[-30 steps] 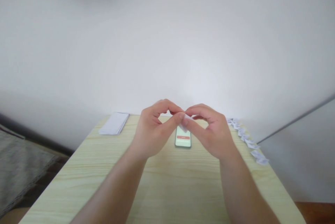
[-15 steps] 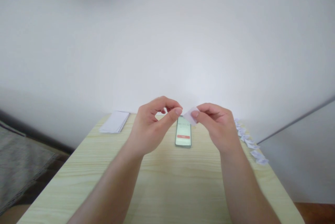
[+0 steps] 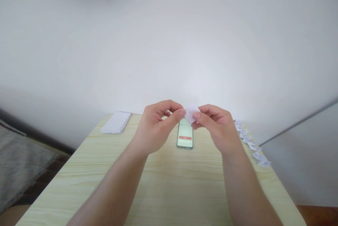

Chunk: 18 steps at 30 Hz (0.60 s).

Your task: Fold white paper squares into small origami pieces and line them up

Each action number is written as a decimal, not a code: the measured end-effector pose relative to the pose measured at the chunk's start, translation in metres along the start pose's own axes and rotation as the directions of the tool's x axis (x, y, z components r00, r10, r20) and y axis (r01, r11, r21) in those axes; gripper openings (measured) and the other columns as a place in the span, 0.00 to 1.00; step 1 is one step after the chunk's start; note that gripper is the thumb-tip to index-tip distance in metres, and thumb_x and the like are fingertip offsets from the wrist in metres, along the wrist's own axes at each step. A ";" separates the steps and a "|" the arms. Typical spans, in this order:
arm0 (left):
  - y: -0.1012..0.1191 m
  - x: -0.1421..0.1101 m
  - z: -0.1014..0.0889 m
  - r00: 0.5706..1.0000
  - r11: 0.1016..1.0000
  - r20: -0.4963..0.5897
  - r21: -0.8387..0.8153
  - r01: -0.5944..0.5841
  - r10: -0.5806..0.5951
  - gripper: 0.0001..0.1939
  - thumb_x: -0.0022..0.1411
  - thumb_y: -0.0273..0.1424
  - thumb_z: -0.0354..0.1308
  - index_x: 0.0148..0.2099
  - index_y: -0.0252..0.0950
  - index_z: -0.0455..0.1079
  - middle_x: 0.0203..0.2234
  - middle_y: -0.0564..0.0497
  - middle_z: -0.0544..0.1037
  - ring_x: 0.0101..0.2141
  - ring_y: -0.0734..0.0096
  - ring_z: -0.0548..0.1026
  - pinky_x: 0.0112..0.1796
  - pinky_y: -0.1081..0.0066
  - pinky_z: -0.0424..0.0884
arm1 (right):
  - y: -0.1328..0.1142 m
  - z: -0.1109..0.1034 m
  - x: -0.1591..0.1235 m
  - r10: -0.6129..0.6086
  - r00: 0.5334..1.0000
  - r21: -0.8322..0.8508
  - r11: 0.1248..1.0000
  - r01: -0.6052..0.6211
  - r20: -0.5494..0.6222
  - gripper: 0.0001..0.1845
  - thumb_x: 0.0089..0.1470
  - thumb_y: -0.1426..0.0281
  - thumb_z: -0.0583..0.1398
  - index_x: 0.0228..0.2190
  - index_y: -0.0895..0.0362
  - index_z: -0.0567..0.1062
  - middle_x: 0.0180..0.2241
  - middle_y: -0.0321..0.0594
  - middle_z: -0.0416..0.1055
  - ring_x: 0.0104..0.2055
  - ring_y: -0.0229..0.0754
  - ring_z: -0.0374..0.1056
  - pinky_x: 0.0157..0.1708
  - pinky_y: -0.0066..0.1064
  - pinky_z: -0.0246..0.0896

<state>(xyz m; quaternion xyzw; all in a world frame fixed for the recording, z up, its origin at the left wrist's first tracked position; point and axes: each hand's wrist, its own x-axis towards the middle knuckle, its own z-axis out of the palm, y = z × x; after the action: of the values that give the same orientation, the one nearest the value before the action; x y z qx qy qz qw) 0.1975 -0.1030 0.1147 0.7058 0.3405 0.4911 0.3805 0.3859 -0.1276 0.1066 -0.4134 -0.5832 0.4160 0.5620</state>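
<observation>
A small folded piece of white paper (image 3: 190,114) is held up between both hands above the far part of the table. My left hand (image 3: 161,123) pinches its left corner between thumb and forefinger. On the other side, my right hand (image 3: 215,123) grips the paper with the thumb on its near face and the fingers behind. Fold lines show faintly on the paper, but its exact shape is partly covered by the fingertips. Below it lies a phone (image 3: 185,143) with a lit screen, its top end hidden behind the paper and hands.
A stack of white paper sheets (image 3: 116,122) lies at the table's far left. Several small folded paper pieces (image 3: 253,146) run in a row along the right edge. The wooden table (image 3: 182,190) meets a white wall (image 3: 169,42) at the back.
My left hand has moved slightly right and now pinches the paper, which only the right hand held before. The paper has turned a little and shows more folds.
</observation>
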 end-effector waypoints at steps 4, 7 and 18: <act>-0.002 0.002 0.000 1.000 0.999 -0.021 -0.037 0.006 -0.007 0.12 0.65 0.39 0.61 0.37 0.36 0.76 0.30 0.49 0.78 0.32 0.68 0.72 0.34 0.68 0.67 | -0.001 -0.001 -0.001 0.007 1.000 -0.065 0.998 -0.006 0.016 0.11 0.55 0.60 0.67 0.33 0.56 0.82 0.27 0.37 0.77 0.30 0.40 0.73 0.33 0.34 0.72; -0.004 0.003 0.001 1.000 0.996 -0.010 -0.088 0.020 -0.021 0.12 0.65 0.39 0.61 0.35 0.35 0.75 0.28 0.50 0.76 0.31 0.70 0.71 0.33 0.69 0.67 | 0.001 -0.001 -0.001 0.024 0.999 -0.026 0.999 -0.023 0.024 0.11 0.56 0.61 0.67 0.31 0.56 0.81 0.26 0.37 0.77 0.29 0.39 0.73 0.34 0.34 0.72; 0.001 -0.001 0.000 0.992 0.995 0.103 0.058 -0.076 0.070 0.07 0.65 0.28 0.57 0.42 0.38 0.76 0.39 0.48 0.80 0.40 0.66 0.76 0.39 0.67 0.71 | -0.003 0.003 -0.001 0.054 0.997 -0.141 0.988 -0.062 -0.061 0.07 0.54 0.66 0.65 0.27 0.56 0.79 0.24 0.36 0.76 0.29 0.40 0.72 0.31 0.31 0.67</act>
<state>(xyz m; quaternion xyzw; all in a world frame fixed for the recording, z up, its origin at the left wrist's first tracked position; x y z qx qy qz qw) 0.1977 -0.1047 0.1154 0.7532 0.3098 0.4576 0.3569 0.3830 -0.1295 0.1090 -0.4810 -0.5830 0.3773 0.5351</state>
